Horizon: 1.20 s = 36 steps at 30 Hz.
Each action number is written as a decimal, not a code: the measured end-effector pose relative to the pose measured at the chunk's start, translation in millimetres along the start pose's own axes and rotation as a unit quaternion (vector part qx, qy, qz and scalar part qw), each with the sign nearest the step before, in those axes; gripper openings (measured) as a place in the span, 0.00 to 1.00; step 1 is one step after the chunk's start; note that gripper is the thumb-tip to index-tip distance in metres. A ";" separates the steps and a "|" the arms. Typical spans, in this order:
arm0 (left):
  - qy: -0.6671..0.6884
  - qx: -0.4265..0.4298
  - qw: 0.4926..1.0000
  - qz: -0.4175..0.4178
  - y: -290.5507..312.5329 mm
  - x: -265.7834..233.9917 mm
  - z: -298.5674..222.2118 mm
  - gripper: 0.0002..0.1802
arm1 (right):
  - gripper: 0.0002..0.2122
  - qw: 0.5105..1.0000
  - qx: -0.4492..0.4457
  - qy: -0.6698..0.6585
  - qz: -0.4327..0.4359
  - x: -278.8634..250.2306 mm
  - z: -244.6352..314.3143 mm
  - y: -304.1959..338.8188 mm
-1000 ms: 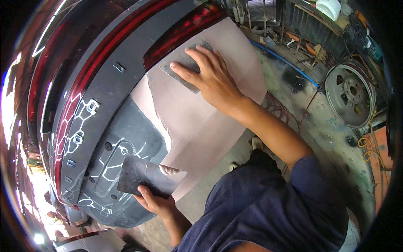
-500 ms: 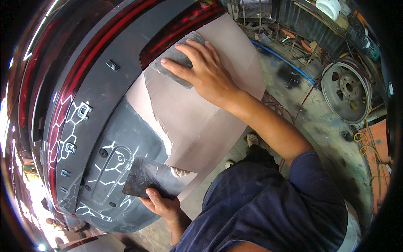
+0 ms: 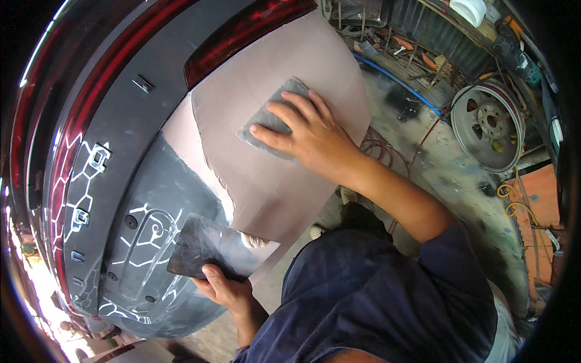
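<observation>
Smoothing pink filler, apparently: right fingers are holding spreader, left fingers are gripping near-left plate; next stroke probably needing even pressure.

Blown-out glare lower left, fisheye-bent edges, black corners

Stained grey concrete floor stretched left of the round grey metal wheel. Coiled thin red hose lay there.

Loose navy shirt, creased in soft folds across the front, short, wide right sleeve, dark trousers, pale shoes
</observation>
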<state>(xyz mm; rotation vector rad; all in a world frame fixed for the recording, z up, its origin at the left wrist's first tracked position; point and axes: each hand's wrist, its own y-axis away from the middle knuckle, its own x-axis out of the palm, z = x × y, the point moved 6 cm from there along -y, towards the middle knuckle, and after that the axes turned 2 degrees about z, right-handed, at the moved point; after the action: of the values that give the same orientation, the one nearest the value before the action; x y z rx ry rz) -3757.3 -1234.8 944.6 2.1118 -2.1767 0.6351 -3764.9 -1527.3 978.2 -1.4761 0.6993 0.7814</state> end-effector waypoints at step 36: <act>0.119 -0.057 0.991 -0.020 -1.5 39.3 -52.9 0.24 | 0.34 0.987 0.074 -0.124 -0.066 -64.0 22.9 39.5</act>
<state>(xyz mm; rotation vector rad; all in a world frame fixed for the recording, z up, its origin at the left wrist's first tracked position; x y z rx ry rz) -3771.8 -1255.3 1005.6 1.9079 -1.9891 0.7015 -3835.6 -1508.4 1006.7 -1.2519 0.4567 0.7771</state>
